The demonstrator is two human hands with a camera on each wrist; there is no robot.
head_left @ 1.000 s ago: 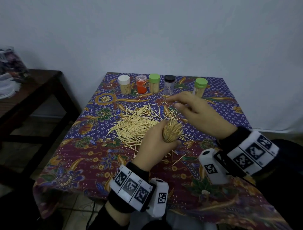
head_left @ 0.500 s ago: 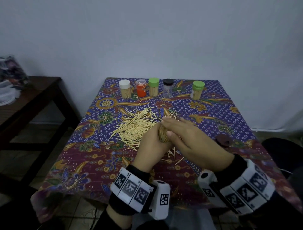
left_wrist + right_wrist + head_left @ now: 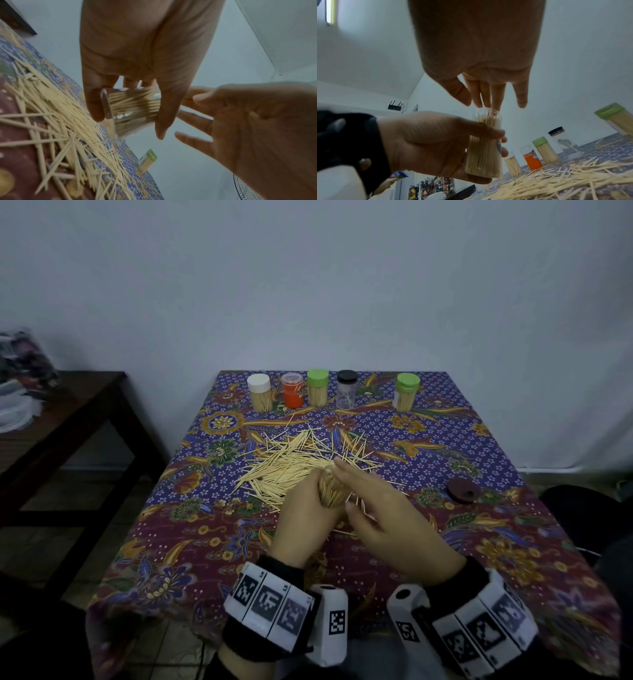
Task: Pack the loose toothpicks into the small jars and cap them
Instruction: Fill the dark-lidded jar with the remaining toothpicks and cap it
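My left hand (image 3: 305, 508) grips a clear small jar (image 3: 330, 491) packed with toothpicks, held slightly tilted above the table. It has no cap. My right hand (image 3: 383, 515) reaches over it with straight fingers. In the right wrist view those fingertips (image 3: 488, 100) touch the jar (image 3: 483, 148) at its open mouth. The left wrist view shows the jar (image 3: 132, 109) between my left thumb and fingers, with the right hand (image 3: 248, 128) spread beside it. Loose toothpicks (image 3: 291, 460) lie heaped on the cloth just beyond the hands.
Several capped jars stand in a row at the far edge: white cap (image 3: 259, 393), orange (image 3: 293, 390), green (image 3: 317, 387), black cap (image 3: 346, 389), green (image 3: 406, 392). A dark round lid (image 3: 463, 490) lies to the right. A dark side table (image 3: 68, 412) stands left.
My right hand came back from beyond the jar and lowered onto its mouth. The toothpicks that fanned out of the top now sit bunched inside. The left hand kept its grip.
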